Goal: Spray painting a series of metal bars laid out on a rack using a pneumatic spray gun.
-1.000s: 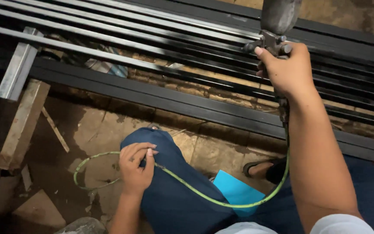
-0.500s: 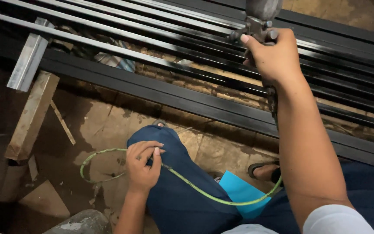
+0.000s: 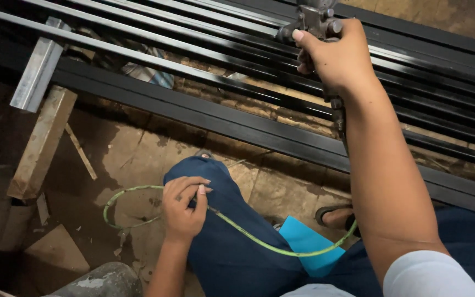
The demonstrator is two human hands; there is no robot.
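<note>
Grey metal formed the body of the spray gun (image 3: 315, 22), which the right hand (image 3: 336, 58) gripped with fingers wrapped fully around its handle, at the upper centre of the head view. Gun and hand were held over the black-painted steel bars (image 3: 204, 113) of a frame lying flat across the top of the view. A thin green hose (image 3: 259, 241) ran from below the right hand, crossed the person's dark blue trouser leg (image 3: 232, 242) and looped onto the stained concrete floor (image 3: 133, 159). The left hand (image 3: 183, 208) rested on the raised knee, its fingers curled closed on the hose. A light blue sheet (image 3: 309, 245) lay beside the leg, just behind the hose. An unpainted steel section (image 3: 37, 66) and a wooden block (image 3: 42, 143) lay at the left, near the frame.
</note>
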